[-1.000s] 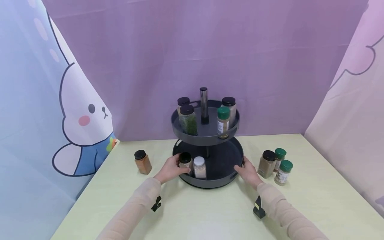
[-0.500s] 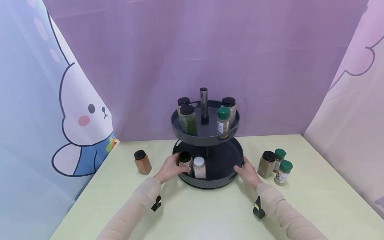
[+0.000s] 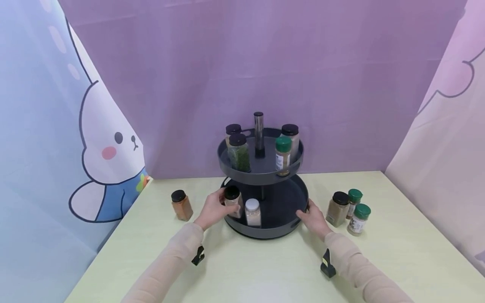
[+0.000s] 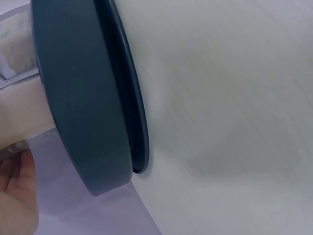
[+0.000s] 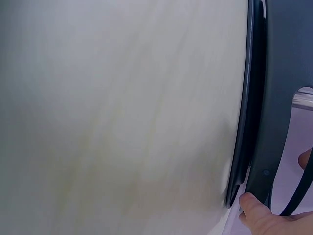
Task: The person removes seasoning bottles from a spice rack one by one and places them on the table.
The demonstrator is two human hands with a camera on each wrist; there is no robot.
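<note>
A dark grey two-tier spice rack [image 3: 261, 232] with a centre post stands on the table. My left hand [image 3: 212, 210] grips a clear spice jar [image 3: 235, 209] with a black lid and pale contents at the left of the lower tier. In the left wrist view this jar [image 4: 22, 110] shows above the rack's wall, fingers behind it. Close to its right stands a white-lidded jar [image 3: 253, 213]. My right hand [image 3: 314, 219] holds the lower tier's right rim, thumb on the inner side. In the right wrist view, a fingertip shows through the tier's handle slot.
The upper tier [image 3: 261, 179] bears several jars, among them a green-lidded one [image 3: 283, 158] and one with green herbs [image 3: 239, 155]. An orange-brown jar [image 3: 182, 207] stands on the table [image 3: 265, 273] at left. At right stand a black-lidded jar [image 3: 337, 210] and two green-lidded ones [image 3: 358, 221].
The jar in my left hand has shifted slightly back and left, widening its gap from the white-lidded jar. My right hand stays on the rim.
</note>
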